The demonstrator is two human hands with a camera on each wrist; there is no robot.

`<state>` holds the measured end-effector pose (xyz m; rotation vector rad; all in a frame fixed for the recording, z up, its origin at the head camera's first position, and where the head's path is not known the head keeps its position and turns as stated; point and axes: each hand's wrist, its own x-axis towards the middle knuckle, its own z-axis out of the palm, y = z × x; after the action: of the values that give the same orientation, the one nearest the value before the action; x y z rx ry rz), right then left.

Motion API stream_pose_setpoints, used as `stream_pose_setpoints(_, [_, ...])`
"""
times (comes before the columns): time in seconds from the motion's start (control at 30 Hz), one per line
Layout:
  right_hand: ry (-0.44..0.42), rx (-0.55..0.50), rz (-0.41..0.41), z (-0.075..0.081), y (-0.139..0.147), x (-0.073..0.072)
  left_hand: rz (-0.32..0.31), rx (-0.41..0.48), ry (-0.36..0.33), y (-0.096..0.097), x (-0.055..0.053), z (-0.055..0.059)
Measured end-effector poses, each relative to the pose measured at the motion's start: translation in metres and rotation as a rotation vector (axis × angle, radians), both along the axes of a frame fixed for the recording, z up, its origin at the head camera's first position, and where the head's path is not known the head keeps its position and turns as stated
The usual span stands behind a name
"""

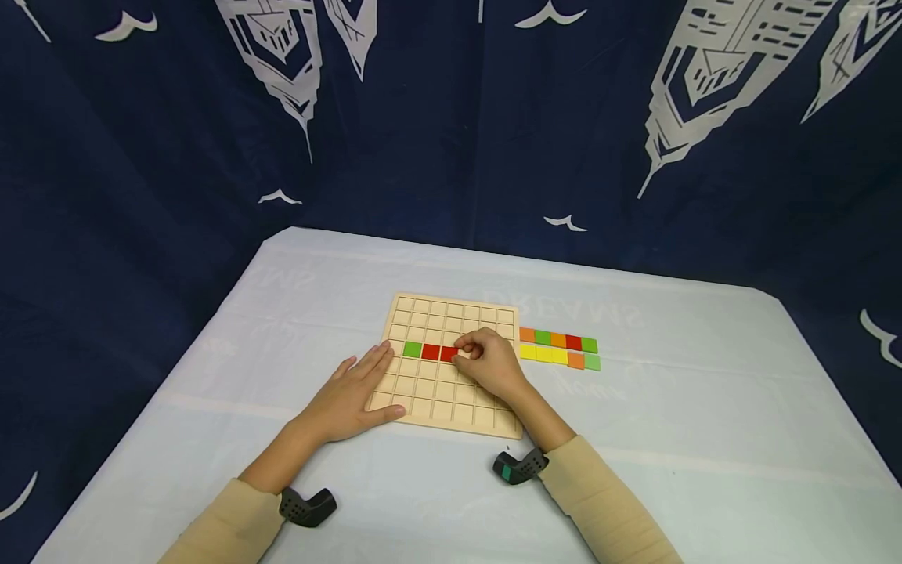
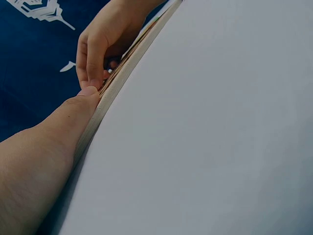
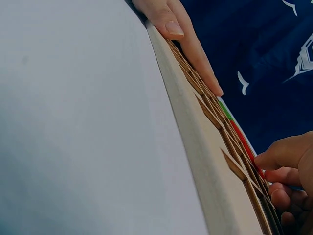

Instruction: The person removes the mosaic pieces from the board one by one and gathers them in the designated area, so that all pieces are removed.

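Observation:
A wooden grid board [image 1: 442, 390] lies flat on the table. In its middle row, from the left, sit a green tile [image 1: 412, 349], a red tile [image 1: 431, 352] and a second red tile [image 1: 447, 355]. My right hand [image 1: 496, 366] pinches this second red tile at its right side between thumb and forefinger; the right wrist view shows the fingertips at the red strip's end. Spread with straight fingers, my left hand [image 1: 347, 401] rests on the board's left edge, its thumb [image 2: 88, 93] lying on the near edge.
Just right of the board lie two rows of coloured tiles: a back row [image 1: 558, 340] of orange, green and red, and a front row [image 1: 552, 355] of yellow, orange and green. A white cloth [image 1: 690, 407] covers the table. Behind hangs a dark blue printed curtain [image 1: 423, 157].

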<state>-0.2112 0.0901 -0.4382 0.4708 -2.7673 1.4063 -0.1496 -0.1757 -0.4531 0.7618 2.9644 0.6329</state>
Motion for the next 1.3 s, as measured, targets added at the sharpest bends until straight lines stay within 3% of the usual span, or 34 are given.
stream_pose_setpoints(0.43, [-0.001,0.028,-0.001,-0.0006,-0.0012,-0.0005,-0.003,0.003,0.001,-0.0001,0.0003,0.0012])
stream_pose_setpoints(0.8, [-0.001,-0.049,-0.004,-0.0009,-0.0017,0.0027,-0.003,0.005,-0.004,0.0004,0.0010,0.0039])
stream_pose_setpoints(1.03, [0.064,-0.016,-0.003,-0.0016,-0.0022,0.0025,-0.008,0.001,-0.005,0.0002,0.0011,0.0042])
stream_pose_setpoints(1.3, [0.041,0.018,-0.003,-0.0015,-0.0032,0.0010,-0.005,0.002,-0.003,-0.0005,0.0004,0.0026])
